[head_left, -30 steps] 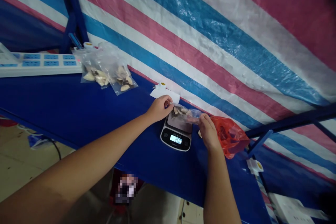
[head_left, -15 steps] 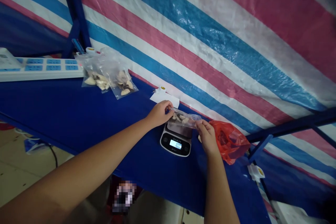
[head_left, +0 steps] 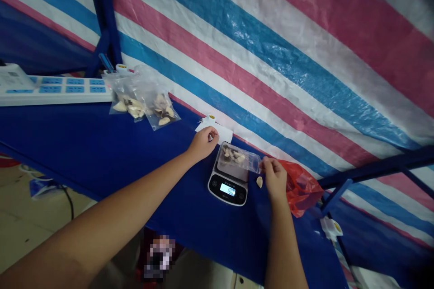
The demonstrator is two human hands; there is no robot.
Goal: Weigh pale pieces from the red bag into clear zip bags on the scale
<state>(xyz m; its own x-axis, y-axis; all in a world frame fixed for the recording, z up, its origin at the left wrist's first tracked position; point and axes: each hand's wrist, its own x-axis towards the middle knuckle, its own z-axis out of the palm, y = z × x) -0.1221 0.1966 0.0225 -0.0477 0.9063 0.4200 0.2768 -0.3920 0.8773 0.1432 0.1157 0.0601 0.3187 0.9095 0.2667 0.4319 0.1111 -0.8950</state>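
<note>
A clear plastic bag (head_left: 251,161) with pale and dark dried slices in its far end lies across the platform of a digital kitchen scale (head_left: 228,189). The scale's lit display seems to read 10.0. My right hand (head_left: 275,175) pinches the bag's right end, just off the scale's edge. To the left of the platform, my left hand (head_left: 203,142) is apart from the bag, fingers curled in with nothing visible in them. It hovers by a white paper (head_left: 224,134). One loose pale slice (head_left: 259,182) rests on the table between scale and right wrist.
A red plastic bag (head_left: 301,189) lies right of my right hand. Filled clear bags (head_left: 162,113) sit at the back left beside a white power strip (head_left: 68,95). A white plug (head_left: 208,120) stands near the striped tarp wall (head_left: 244,67). Blue frame bars (head_left: 376,162) run along the right.
My left hand has let go of the bag and drawn slightly left. The bag now lies on the scale, its right end still in my right hand, which moved a little right.
</note>
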